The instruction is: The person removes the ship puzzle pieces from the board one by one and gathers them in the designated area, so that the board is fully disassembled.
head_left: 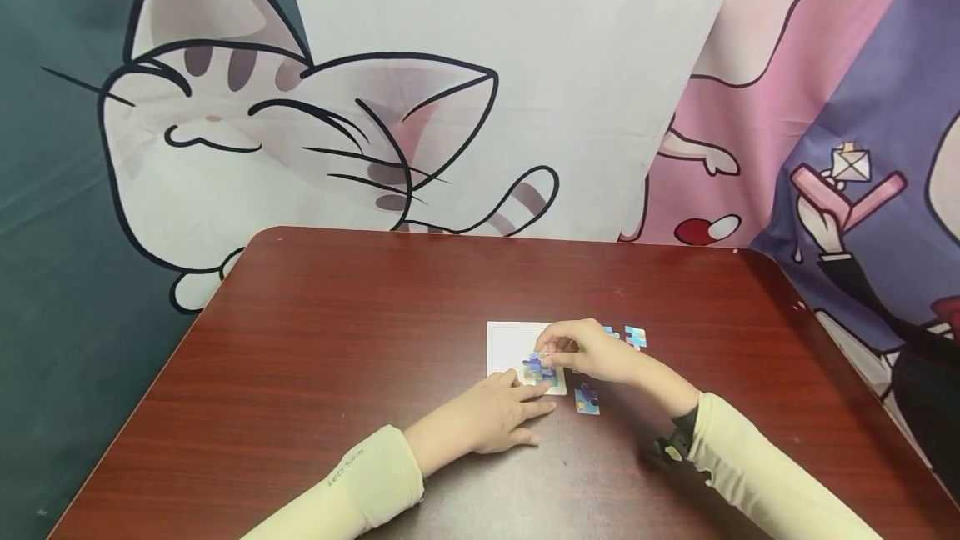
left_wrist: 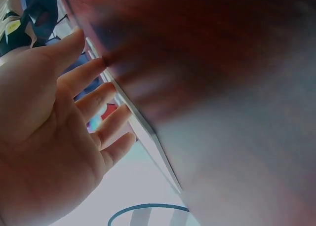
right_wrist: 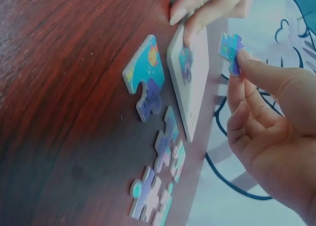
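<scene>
A white puzzle board [head_left: 506, 344] lies on the table, with a blue-purple patch [right_wrist: 185, 63] near its front corner, by the left fingertips. My left hand [head_left: 495, 415] is palm down with fingers spread, fingertips at the board's near edge. Seen from the left wrist, those fingers stretch along the board's side. Above the board, my right hand [head_left: 592, 348] pinches a small teal and purple jigsaw piece [right_wrist: 229, 51] between thumb and fingers. Just right of the board sits a loose blue jigsaw piece [head_left: 587, 399].
More loose jigsaw pieces [right_wrist: 147, 194] lie to the right of the board; one of them, a blue piece [head_left: 635, 337], shows past the right hand. All rest on a dark red wooden table [head_left: 337, 315]. A cartoon-printed cloth [head_left: 480, 23] hangs behind it.
</scene>
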The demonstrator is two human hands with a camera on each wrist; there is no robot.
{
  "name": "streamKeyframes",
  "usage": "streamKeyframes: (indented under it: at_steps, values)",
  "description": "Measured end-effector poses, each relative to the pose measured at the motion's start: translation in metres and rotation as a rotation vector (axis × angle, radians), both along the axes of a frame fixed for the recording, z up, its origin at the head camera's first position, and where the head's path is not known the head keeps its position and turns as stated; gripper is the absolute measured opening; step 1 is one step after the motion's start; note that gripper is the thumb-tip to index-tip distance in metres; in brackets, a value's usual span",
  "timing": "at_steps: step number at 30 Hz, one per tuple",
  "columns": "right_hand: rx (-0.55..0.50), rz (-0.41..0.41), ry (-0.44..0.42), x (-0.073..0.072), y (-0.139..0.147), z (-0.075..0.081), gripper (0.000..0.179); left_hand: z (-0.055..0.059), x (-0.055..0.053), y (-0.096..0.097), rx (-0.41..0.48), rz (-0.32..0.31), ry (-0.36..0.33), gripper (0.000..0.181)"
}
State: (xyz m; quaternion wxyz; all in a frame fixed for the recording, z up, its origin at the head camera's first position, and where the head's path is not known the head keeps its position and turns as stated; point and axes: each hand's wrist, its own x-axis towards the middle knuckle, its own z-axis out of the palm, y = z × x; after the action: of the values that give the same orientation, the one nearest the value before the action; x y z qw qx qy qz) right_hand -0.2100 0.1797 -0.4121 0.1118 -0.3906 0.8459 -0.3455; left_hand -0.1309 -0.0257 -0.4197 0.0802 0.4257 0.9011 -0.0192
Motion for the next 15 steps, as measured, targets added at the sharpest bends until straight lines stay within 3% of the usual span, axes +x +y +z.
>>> streamKeyframes:
  at_steps: [5, 15]
  values:
    - [0.021, -0.026, 0.010, 0.003, 0.011, 0.001, 0.016, -0.001, -0.002, 0.000, -0.005, -0.007, 0.009, 0.051]
    - [0.063, -0.052, 0.056, 0.009, 0.030, 0.002, 0.015, 0.004, -0.001, 0.001, -0.034, 0.009, -0.036, 0.052]
